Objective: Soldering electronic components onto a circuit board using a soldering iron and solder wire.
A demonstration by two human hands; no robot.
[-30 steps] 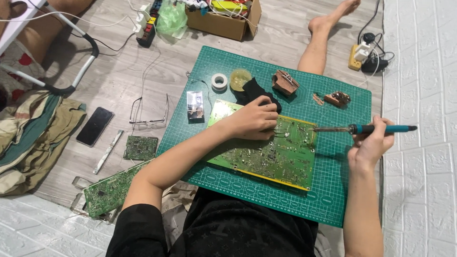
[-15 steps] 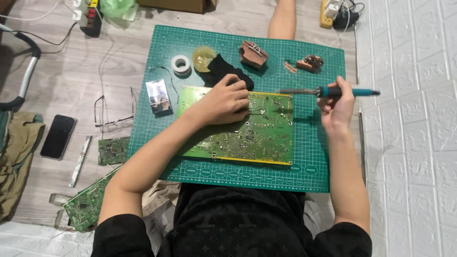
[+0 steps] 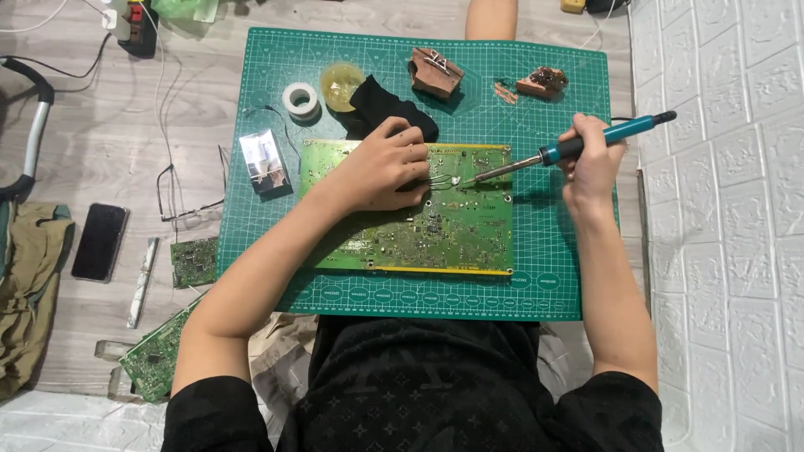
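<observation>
A large green circuit board [image 3: 435, 230] lies on a green cutting mat [image 3: 544, 276] in front of me. My left hand [image 3: 381, 172] rests on the board's upper left part and pinches metal tweezers [image 3: 442, 180] whose tips point right. My right hand [image 3: 590, 159] grips a teal-and-black soldering iron [image 3: 586, 144]. Its metal tip touches the board right beside the tweezer tips.
On the mat's far side sit a tape roll [image 3: 300, 99], a yellow flux tin [image 3: 342, 84], a black cloth [image 3: 381, 105], a brown holder [image 3: 435, 71] and a small packet [image 3: 264, 161]. Left on the floor lie a phone [image 3: 99, 243], glasses [image 3: 180, 197] and smaller circuit boards [image 3: 155, 360]. A white brick wall [image 3: 729, 209] stands right.
The view has swung so the mat is now centred and closer. The soldering iron's tip has come down from above the board's right edge to the spot by the tweezers.
</observation>
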